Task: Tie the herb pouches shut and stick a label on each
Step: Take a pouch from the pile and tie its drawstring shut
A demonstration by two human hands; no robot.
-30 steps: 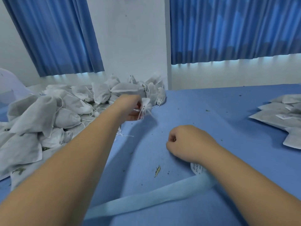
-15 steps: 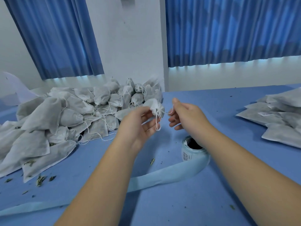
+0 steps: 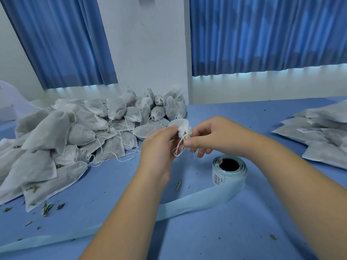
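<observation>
Change since a second ago: the left hand (image 3: 159,145) was then stretched out to the pile of pouches (image 3: 84,132) at 10 o'clock, and the right hand (image 3: 212,136) lay as a fist on the table (image 3: 244,231). Half a second ago both were up at centre, with the right fingers loose beside the strings. Now the hands have drawn closer and the right has closed on the strings.

Hands: held together above the table at mid-frame, with one pouch (image 3: 184,128) between them. The left thumb and fingertips pinch the pouch's left side. The right thumb and forefinger pinch the drawstring (image 3: 179,149) just under the gathered mouth. The remaining right fingers are curled below.

Pouch: clear of the table, between the two hands. The long axis runs roughly 12 to 6. The puckered mouth points toward 6, at the camera, and the body is toward 12. The drawstring loops hang from the mouth toward 6.

Surroundings: the label roll (image 3: 229,169) stands on the table at 4 o'clock of the hands, near the right wrist. Its pale backing strip (image 3: 187,205) trails off toward 8. Flat pouches (image 3: 323,136) are stacked at 3 o'clock, one with a white label showing. Herb bits (image 3: 47,209) are scattered at 8. Blue curtains (image 3: 262,34) hang behind.
</observation>
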